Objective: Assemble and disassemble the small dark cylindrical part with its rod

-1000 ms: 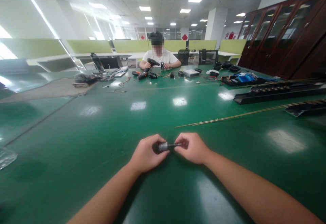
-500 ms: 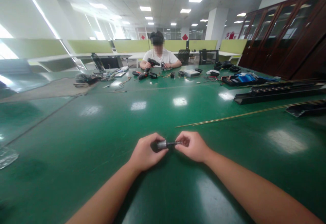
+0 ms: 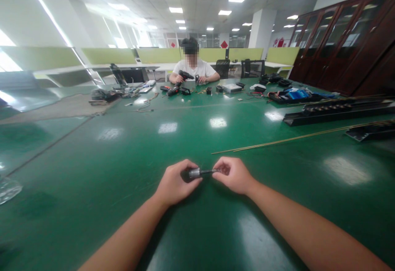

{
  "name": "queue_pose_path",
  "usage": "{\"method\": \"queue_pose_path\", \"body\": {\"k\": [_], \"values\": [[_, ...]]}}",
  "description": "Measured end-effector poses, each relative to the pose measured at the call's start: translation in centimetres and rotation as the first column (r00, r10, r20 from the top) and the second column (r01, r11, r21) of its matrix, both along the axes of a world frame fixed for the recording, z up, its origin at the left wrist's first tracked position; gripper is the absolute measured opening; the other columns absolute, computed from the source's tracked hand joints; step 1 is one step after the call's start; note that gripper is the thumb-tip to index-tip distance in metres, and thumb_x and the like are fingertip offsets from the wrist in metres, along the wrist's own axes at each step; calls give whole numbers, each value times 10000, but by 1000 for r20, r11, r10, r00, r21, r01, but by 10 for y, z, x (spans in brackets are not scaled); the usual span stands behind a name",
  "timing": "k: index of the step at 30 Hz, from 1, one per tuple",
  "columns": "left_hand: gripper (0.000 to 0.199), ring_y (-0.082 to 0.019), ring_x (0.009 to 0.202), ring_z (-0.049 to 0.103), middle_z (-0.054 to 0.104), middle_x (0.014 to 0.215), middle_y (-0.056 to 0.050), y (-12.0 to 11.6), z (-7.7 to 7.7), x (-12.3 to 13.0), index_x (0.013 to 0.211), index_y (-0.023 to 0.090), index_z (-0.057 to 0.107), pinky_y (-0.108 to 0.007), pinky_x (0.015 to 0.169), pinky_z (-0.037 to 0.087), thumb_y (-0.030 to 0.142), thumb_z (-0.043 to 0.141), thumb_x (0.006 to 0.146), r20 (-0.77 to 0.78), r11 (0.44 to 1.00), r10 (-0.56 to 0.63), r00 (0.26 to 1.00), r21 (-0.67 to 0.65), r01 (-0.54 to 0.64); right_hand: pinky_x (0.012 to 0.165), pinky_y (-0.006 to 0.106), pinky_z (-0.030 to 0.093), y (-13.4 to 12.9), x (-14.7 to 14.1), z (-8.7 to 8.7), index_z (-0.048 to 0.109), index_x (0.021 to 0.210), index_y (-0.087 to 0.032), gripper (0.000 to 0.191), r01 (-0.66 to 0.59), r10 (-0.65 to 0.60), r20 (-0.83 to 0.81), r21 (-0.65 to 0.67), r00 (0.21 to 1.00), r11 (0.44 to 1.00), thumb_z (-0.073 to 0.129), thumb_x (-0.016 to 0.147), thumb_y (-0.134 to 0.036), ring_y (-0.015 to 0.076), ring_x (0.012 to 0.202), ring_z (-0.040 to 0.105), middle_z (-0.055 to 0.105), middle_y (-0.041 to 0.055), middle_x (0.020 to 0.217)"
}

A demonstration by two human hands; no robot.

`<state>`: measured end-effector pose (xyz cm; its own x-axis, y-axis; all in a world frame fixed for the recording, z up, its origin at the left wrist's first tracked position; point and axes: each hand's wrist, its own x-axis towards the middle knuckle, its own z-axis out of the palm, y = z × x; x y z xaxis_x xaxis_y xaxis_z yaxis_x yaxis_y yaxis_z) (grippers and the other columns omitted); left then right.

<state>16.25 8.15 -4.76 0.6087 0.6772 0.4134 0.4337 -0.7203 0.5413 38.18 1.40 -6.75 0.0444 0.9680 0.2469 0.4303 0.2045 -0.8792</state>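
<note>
Just above the green table (image 3: 123, 156), my left hand (image 3: 177, 182) is closed around a silver cylinder (image 3: 195, 173), with thumb and index finger on either side of it. A thin dark shaft (image 3: 207, 172) runs from the cylinder toward the right. My right hand (image 3: 234, 175) pinches the far end of this shaft between thumb and fingers. The fingertips of both hands are a short gap apart. What the curled fingers of the right hand cover is hidden.
Thin brass rods (image 3: 271, 142) lie beyond my right hand, near black metal rails (image 3: 336, 113). Across the table a person (image 3: 194, 67) holds a black drill (image 3: 186, 75), with small parts around. A blue bundle (image 3: 299, 93) lies at the back right, clear plastic (image 3: 9, 189) at the left edge.
My left hand and the silver cylinder have shifted slightly left and up. A little more of the dark shaft shows between the hands. My right hand has barely moved.
</note>
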Motion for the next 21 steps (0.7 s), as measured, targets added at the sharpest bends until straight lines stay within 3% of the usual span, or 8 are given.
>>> {"method": "queue_pose_path", "body": {"k": [3,6,10,14,17,21], "values": [[197,-172,745,658,707,845,-10,0,2,0,899,206,657,-284,720,503,321,731,757,1,1000,5,1000,-1,-5,526,218,409,1,0,-1,686,798,-151,111,14,-14,-31,-10,999,1000,707,725,-232,113,559,532,627,4,645],[201,-184,779,653,701,859,-23,1,4,-1,878,202,660,-297,733,505,340,737,755,19,998,36,999,51,-37,525,223,415,4,0,-3,657,819,-148,151,19,-26,-163,-44,986,999,706,729,-260,113,554,533,620,0,650],[297,-197,813,652,703,908,-46,6,1,-2,945,194,679,-316,764,527,407,748,751,127,981,173,977,65,-182,483,220,414,10,1,-6,601,840,-155,208,16,-57,-395,-107,917,994,669,777,-341,100,486,515,595,-21,621],[534,-226,925,682,710,1063,-81,16,-5,-1,1202,182,644,-384,928,538,470,735,761,291,948,316,903,-139,-287,452,210,398,12,2,-7,594,835,-158,230,-16,-42,-441,-129,896,992,649,804,-379,94,455,503,576,-33,579],[527,-240,981,686,712,1075,-99,22,-5,0,1182,154,655,-403,988,525,458,736,760,416,904,405,814,-312,-291,450,205,392,10,0,-6,601,833,-158,226,-40,-21,-425,-134,905,990,661,797,-373,92,453,500,575,-36,573],[484,-241,974,692,711,1050,-113,25,-4,0,1071,140,646,-376,928,552,415,790,700,490,848,497,716,-448,-282,447,199,381,8,-3,-4,606,836,-154,219,-50,-8,-396,-135,918,990,668,793,-360,87,449,489,570,-39,568]]}}
